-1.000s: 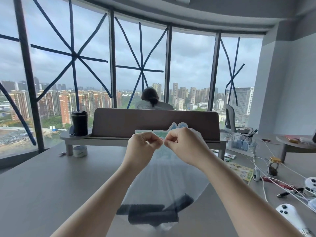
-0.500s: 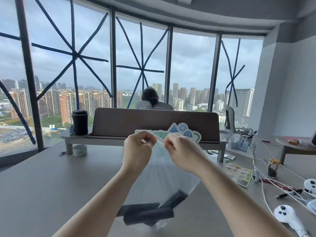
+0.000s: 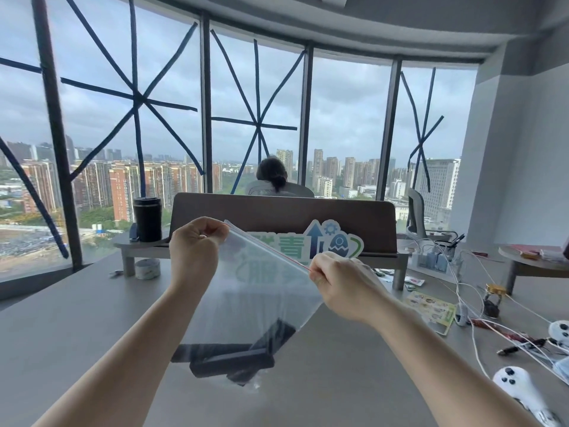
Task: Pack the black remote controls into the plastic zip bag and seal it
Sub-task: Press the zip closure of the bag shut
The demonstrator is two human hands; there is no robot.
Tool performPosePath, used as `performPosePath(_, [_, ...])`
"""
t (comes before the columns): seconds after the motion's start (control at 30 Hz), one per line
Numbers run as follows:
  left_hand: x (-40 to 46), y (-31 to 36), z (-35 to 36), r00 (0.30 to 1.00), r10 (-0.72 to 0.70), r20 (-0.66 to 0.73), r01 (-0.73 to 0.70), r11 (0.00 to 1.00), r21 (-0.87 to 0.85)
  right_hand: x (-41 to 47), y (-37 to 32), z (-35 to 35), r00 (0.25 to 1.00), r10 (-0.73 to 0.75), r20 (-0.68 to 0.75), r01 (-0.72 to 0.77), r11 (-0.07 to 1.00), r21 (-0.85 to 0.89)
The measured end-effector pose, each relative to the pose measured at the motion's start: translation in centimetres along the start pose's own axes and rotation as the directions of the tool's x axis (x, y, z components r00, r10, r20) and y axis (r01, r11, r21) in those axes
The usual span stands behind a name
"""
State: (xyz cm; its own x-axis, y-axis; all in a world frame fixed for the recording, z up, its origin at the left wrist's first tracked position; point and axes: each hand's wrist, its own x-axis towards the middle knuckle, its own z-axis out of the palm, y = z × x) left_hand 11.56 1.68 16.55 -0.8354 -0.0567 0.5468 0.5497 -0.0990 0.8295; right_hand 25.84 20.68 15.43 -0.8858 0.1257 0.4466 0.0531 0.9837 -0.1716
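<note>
A clear plastic zip bag [image 3: 258,291] hangs in the air above the grey table, its red-lined zip strip running tilted, high at the left and lower at the right. My left hand [image 3: 195,251] pinches the strip's upper left end. My right hand [image 3: 345,283] pinches the strip at its lower right end. Black remote controls [image 3: 234,359] lie stacked and crossed at the bottom of the bag, seen through the plastic. Whether the strip is fully pressed together I cannot tell.
The grey table [image 3: 77,334] stretches below. At the back stand a brown divider panel [image 3: 277,211], a black tumbler [image 3: 147,218], a tape roll [image 3: 147,269] and a green-blue sign [image 3: 326,241]. White cables [image 3: 474,303], a leaflet [image 3: 431,306] and white controllers [image 3: 520,389] crowd the right side. A person sits behind the divider.
My hands have moved apart along the zip strip: the right one slid right and down, the left one rose slightly. The bag now hangs tilted and the remotes have shifted inside.
</note>
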Motion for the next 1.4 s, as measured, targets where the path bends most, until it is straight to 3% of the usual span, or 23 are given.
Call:
performPosePath(0.23, [0.7, -0.4, -1.8, 1.0, 0.025, -0.016, -0.025, 1.0, 0.015, -0.4, -1.0, -0.1, 0.996, -0.042, 0.078, 0.046, 0.998, -0.044])
performPosePath(0.57, [3.9, -3.9, -5.6, 0.996, -0.048, -0.076, 0.046, 0.998, -0.032, 3.9, -3.5, 1.6, 0.975, -0.048, -0.216, 0.047, 0.999, -0.013])
performPosePath(0.77, [9.3, -10.9, -7.5, 0.97, -0.229, -0.076, 0.233, 0.971, 0.047, 14.4, -4.9, 8.7, 0.979, 0.149, -0.142, -0.104, 0.955, 0.279])
performPosePath(0.97, [14.9, -13.6, -9.9, 0.962, -0.197, -0.187, 0.193, 0.98, -0.036, 20.5, -8.2, 12.4, 0.955, 0.171, -0.241, -0.03, 0.868, 0.496])
performPosePath(1.17, [12.8, -20.8, -14.7, 0.921, -0.322, -0.219, 0.352, 0.929, 0.115, 16.9, -9.0, 20.7, 0.995, 0.081, 0.053, -0.096, 0.893, 0.44])
performPosePath(1.3, [8.3, -24.4, -17.5, 0.865, -0.445, -0.233, 0.476, 0.874, 0.099, 13.4, -10.0, 24.9, 0.961, 0.026, 0.276, -0.143, 0.899, 0.415])
performPosePath(1.4, [5.7, -25.5, -19.5, 0.831, -0.495, -0.256, 0.526, 0.847, 0.07, 10.6, -10.7, 25.1, 0.922, -0.039, 0.386, -0.186, 0.83, 0.526])
